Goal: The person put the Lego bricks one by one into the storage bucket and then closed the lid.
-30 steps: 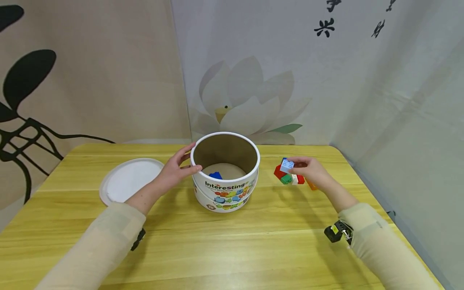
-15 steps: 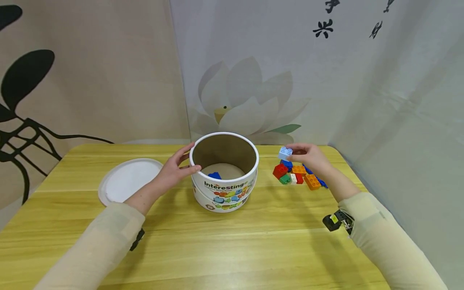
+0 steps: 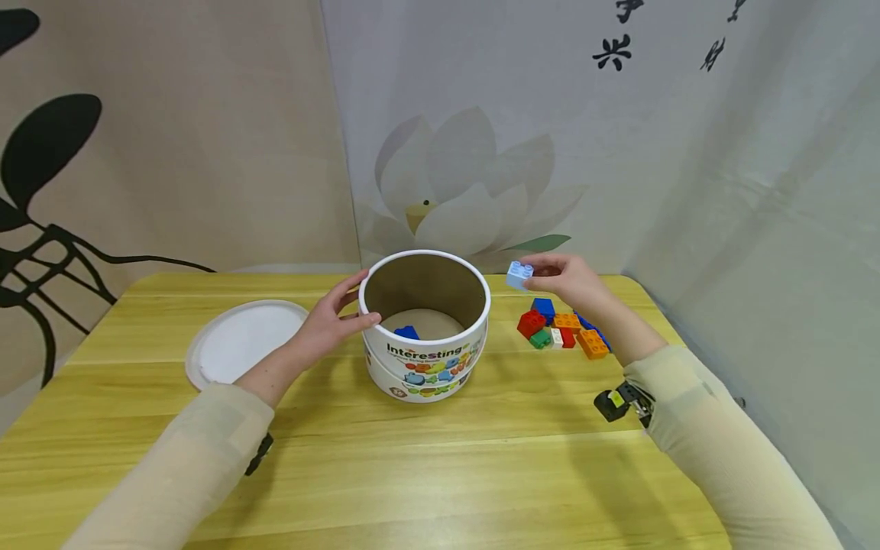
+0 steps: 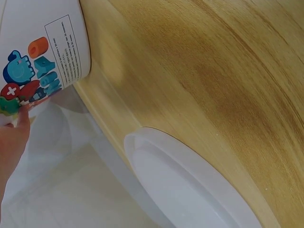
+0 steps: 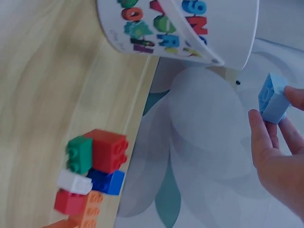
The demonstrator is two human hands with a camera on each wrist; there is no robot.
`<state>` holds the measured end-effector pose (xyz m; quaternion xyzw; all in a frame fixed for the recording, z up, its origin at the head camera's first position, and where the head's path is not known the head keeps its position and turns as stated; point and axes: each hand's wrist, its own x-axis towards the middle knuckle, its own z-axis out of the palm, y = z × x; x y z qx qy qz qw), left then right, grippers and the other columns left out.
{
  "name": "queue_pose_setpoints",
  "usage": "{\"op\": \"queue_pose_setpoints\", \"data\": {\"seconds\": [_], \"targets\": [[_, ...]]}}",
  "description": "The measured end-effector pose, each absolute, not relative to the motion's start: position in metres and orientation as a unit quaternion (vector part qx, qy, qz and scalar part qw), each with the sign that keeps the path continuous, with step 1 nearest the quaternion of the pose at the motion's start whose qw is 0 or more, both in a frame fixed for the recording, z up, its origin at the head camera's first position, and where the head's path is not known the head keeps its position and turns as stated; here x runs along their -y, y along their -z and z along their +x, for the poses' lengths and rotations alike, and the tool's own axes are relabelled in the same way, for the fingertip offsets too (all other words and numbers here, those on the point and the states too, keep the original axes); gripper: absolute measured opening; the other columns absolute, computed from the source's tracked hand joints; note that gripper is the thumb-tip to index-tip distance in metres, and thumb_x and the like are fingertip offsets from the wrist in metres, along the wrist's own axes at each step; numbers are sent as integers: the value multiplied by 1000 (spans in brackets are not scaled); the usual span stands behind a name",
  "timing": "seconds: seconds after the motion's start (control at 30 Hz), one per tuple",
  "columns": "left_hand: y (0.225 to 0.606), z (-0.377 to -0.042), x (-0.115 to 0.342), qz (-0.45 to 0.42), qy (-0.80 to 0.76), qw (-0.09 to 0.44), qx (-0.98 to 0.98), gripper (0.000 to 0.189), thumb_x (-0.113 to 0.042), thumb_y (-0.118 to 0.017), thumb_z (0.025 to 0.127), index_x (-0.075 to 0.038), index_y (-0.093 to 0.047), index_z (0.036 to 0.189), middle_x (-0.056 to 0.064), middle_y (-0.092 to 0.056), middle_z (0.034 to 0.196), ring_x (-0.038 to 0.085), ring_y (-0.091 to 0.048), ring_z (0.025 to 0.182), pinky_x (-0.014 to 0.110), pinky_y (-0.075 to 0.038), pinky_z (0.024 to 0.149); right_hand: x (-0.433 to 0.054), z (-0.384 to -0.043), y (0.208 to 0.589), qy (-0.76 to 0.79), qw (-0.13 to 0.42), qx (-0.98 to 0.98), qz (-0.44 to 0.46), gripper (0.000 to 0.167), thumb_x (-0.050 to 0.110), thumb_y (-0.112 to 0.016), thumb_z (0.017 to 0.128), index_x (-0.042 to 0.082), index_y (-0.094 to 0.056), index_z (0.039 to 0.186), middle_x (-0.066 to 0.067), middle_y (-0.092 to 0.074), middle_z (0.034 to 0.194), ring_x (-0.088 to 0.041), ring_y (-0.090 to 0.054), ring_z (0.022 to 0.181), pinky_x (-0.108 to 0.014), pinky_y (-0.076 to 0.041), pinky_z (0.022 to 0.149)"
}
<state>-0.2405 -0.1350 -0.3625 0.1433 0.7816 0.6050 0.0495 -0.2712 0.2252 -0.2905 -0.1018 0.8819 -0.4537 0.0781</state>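
Observation:
A light blue toy building brick [image 3: 519,275] is pinched between the thumb and fingers of my right hand [image 3: 571,281], raised to the right of the bucket. In the right wrist view the same brick [image 5: 273,99] shows held at the fingertips. My left hand [image 3: 333,319] rests against the left side of the white printed bucket [image 3: 426,391], thumb along the rim and fingers spread. One blue brick [image 3: 407,332] lies on the bucket floor. On the right wait several loose bricks, among them a red brick [image 3: 532,324], a green brick [image 3: 540,339] and an orange brick [image 3: 592,344].
A round white lid [image 3: 241,344] lies on the wooden table [image 3: 426,473] to the left of the bucket. Behind the table's far edge hangs a printed curtain [image 3: 275,153]. The bucket's handle hangs down across its front.
My right hand has lifted the light blue brick off the pile and moved it up and left toward the bucket, uncovering the other bricks. The left hand and bucket stay put.

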Motion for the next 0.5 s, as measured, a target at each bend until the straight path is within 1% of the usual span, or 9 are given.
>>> {"op": "queue_pose_setpoints", "data": {"seconds": [0.17,0.27,0.4,0.5], "targets": [[364,-241,135,139,-604,52,-783,75,-15,-63,89,-13,-21,150,13,-21,155,34,-27,140,49,-38,106,-209,-274,287,464,80,-874,-118,41,15,-62,88,5,-56,128,-16,-59,117,-21,-54,98,-19,-48,82],[364,-240,136,139,-605,52,-783,74,-14,-63,89,-12,-20,150,13,-21,155,35,-27,140,49,-38,105,-196,-275,286,472,79,-869,-127,39,14,-64,87,5,-59,125,-14,-61,112,-20,-55,95,-21,-49,83],[363,-240,135,138,-607,52,-781,74,-14,-62,89,-13,-21,150,13,-21,155,35,-26,140,49,-38,105,-180,-276,287,474,86,-866,-137,38,13,-66,86,5,-61,122,-13,-63,111,-19,-57,94,-25,-50,86],[363,-240,134,141,-609,50,-779,74,-13,-63,89,-13,-21,150,13,-21,155,35,-27,140,49,-38,105,-172,-275,289,472,91,-865,-142,40,12,-66,84,5,-60,123,-15,-63,111,-19,-57,94,-24,-50,84]]}}
